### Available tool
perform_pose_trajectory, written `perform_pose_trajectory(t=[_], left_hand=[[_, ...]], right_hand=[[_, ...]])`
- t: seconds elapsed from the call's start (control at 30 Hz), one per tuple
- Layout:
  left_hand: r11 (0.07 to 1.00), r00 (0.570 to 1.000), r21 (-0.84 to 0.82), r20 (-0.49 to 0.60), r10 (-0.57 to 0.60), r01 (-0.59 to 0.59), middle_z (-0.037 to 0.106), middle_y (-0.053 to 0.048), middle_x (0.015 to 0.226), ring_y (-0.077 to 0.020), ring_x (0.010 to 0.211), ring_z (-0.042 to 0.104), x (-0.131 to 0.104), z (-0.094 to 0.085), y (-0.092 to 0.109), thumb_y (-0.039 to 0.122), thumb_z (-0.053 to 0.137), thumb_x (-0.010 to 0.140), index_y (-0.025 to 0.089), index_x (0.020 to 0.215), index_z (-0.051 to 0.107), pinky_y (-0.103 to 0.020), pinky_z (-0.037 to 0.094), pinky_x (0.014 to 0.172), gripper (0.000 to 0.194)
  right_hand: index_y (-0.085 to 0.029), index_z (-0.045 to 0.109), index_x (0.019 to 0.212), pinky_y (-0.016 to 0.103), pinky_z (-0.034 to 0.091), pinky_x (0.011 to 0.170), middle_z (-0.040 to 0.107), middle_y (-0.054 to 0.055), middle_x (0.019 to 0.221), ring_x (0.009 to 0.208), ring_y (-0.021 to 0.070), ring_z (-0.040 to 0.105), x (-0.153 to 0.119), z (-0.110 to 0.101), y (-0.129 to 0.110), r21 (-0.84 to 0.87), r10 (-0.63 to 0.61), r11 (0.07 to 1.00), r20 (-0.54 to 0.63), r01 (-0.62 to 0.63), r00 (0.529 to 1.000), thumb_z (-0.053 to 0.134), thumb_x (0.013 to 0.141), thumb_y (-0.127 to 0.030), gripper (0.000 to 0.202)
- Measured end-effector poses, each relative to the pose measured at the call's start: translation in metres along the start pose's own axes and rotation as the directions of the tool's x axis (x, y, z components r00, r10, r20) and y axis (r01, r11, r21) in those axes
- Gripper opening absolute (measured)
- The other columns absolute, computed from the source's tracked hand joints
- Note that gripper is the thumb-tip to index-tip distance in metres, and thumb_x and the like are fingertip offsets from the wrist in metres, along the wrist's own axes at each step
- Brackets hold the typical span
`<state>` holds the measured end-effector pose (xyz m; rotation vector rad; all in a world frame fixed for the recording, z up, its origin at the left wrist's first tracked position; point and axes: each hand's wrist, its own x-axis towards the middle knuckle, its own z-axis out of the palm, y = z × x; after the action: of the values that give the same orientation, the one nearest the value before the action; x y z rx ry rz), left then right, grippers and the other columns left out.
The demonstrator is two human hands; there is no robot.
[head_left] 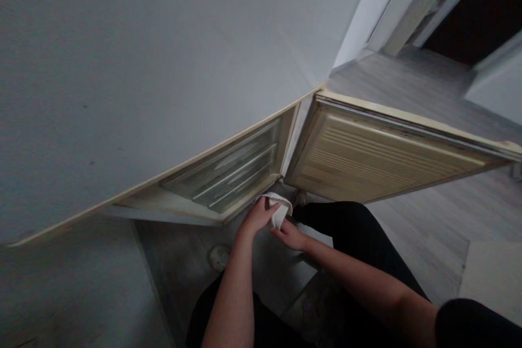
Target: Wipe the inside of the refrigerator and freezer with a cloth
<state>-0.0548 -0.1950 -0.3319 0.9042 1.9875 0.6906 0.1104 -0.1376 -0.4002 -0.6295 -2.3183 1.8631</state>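
Observation:
A folded white cloth [281, 207] is between my two hands, low in front of the open freezer. My left hand [259, 215] grips its left side, with the thumb lying over the front of the cloth. At the cloth's lower edge, my right hand [292, 236] has its fingers curled in and pinching it. Just beyond them is the freezer compartment [240, 166], where clear ribbed drawer fronts show. To the right, the freezer door [375, 157] stands wide open, with its yellowed, ribbed inner panel and dark-stained seal facing me.
The large pale side or top of the appliance [183, 54] fills the upper left. My knees in black trousers [350, 228] flank my hands. Grey wood-look floor [432, 217] extends under and past the door. A dark doorway [481, 16] is at the upper right.

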Motion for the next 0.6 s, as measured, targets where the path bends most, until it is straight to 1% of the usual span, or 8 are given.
perform_pose_trajectory(t=[0.1, 0.2, 0.23, 0.3, 0.37, 0.43, 0.53, 0.6], left_hand=[[0.991, 0.994, -0.132, 0.097, 0.043, -0.030, 0.073, -0.009, 0.096, -0.0237, 0.087, 0.069, 0.015, 0.028, 0.004, 0.059, 0.063, 0.082, 0.013, 0.134, 0.051, -0.033, 0.051, 0.078, 0.071], [0.986, 0.985, -0.163, 0.170, -0.019, 0.047, 0.066, -0.018, 0.124, -0.0285, 0.114, 0.064, 0.028, 0.056, 0.007, 0.071, 0.063, 0.076, 0.011, 0.148, 0.036, -0.036, 0.048, 0.094, 0.097], [0.985, 0.979, -0.162, 0.204, -0.029, 0.063, 0.060, -0.021, 0.136, -0.0303, 0.126, 0.058, 0.033, 0.063, 0.009, 0.076, 0.060, 0.075, 0.012, 0.147, 0.037, -0.037, 0.045, 0.101, 0.099], [0.986, 0.964, -0.154, 0.264, -0.028, 0.071, 0.054, -0.022, 0.145, -0.0320, 0.135, 0.050, 0.041, 0.074, 0.015, 0.084, 0.053, 0.074, 0.013, 0.139, 0.048, -0.038, 0.042, 0.106, 0.096], [0.989, 0.949, -0.141, 0.316, -0.006, 0.053, 0.063, -0.019, 0.134, -0.0318, 0.127, 0.056, 0.047, 0.077, 0.025, 0.090, 0.045, 0.071, 0.014, 0.123, 0.060, -0.038, 0.045, 0.101, 0.093], [0.993, 0.933, -0.120, 0.358, 0.025, 0.020, 0.070, -0.015, 0.117, -0.0289, 0.112, 0.063, 0.053, 0.075, 0.036, 0.094, 0.042, 0.068, 0.014, 0.108, 0.066, -0.036, 0.050, 0.091, 0.092], [0.999, 0.905, -0.042, 0.422, 0.048, -0.033, 0.073, -0.009, 0.099, -0.0253, 0.094, 0.066, 0.058, 0.070, 0.054, 0.091, 0.047, 0.067, 0.014, 0.099, 0.068, -0.032, 0.051, 0.078, 0.086], [0.996, 0.881, 0.055, 0.472, 0.036, -0.071, 0.074, -0.008, 0.093, -0.0256, 0.090, 0.067, 0.059, 0.071, 0.066, 0.080, 0.057, 0.070, 0.013, 0.096, 0.070, -0.032, 0.051, 0.074, 0.072]], right_hand=[[-0.014, 0.064, 0.124, 0.052, 0.031, 0.119, 0.058, 0.018, 0.141, 0.137, 0.0309, 0.048, -0.048, -0.016, 0.017, -0.121, -0.031, 0.992, -0.033, 0.027, 0.999, 0.051, 0.094, -0.037, 0.039], [-0.015, 0.066, 0.121, 0.050, 0.034, 0.118, 0.058, 0.017, 0.140, 0.136, 0.0303, 0.049, -0.079, -0.029, 0.024, -0.191, -0.023, 0.982, -0.061, 0.011, 0.998, 0.052, 0.093, -0.032, 0.035], [-0.016, 0.067, 0.119, 0.048, 0.037, 0.117, 0.061, 0.017, 0.136, 0.133, 0.0298, 0.052, -0.084, -0.033, 0.024, -0.212, -0.020, 0.977, -0.058, 0.007, 0.998, 0.052, 0.092, -0.030, 0.033], [-0.015, 0.069, 0.115, 0.046, 0.041, 0.113, 0.064, 0.017, 0.129, 0.127, 0.0294, 0.057, -0.090, -0.041, 0.021, -0.249, -0.028, 0.968, -0.034, 0.019, 0.999, 0.055, 0.090, -0.027, 0.031], [-0.016, 0.069, 0.116, 0.044, 0.042, 0.112, 0.064, 0.016, 0.131, 0.126, 0.0292, 0.057, -0.091, -0.050, 0.016, -0.253, -0.049, 0.967, -0.032, 0.040, 0.998, 0.057, 0.087, -0.024, 0.032], [-0.016, 0.069, 0.118, 0.043, 0.042, 0.112, 0.062, 0.015, 0.134, 0.126, 0.0285, 0.057, -0.091, -0.059, 0.014, -0.198, -0.039, 0.980, -0.113, 0.016, 0.993, 0.057, 0.086, -0.023, 0.035], [-0.015, 0.069, 0.118, 0.042, 0.046, 0.106, 0.069, 0.013, 0.125, 0.117, 0.0274, 0.063, -0.095, -0.076, 0.018, -0.031, 0.097, 0.994, -0.260, -0.109, 0.961, 0.053, 0.088, -0.025, 0.035], [-0.016, 0.069, 0.119, 0.042, 0.049, 0.101, 0.072, 0.012, 0.120, 0.112, 0.0283, 0.067, -0.104, -0.089, 0.024, 0.031, 0.209, 0.978, -0.259, -0.208, 0.943, 0.052, 0.090, -0.029, 0.036]])
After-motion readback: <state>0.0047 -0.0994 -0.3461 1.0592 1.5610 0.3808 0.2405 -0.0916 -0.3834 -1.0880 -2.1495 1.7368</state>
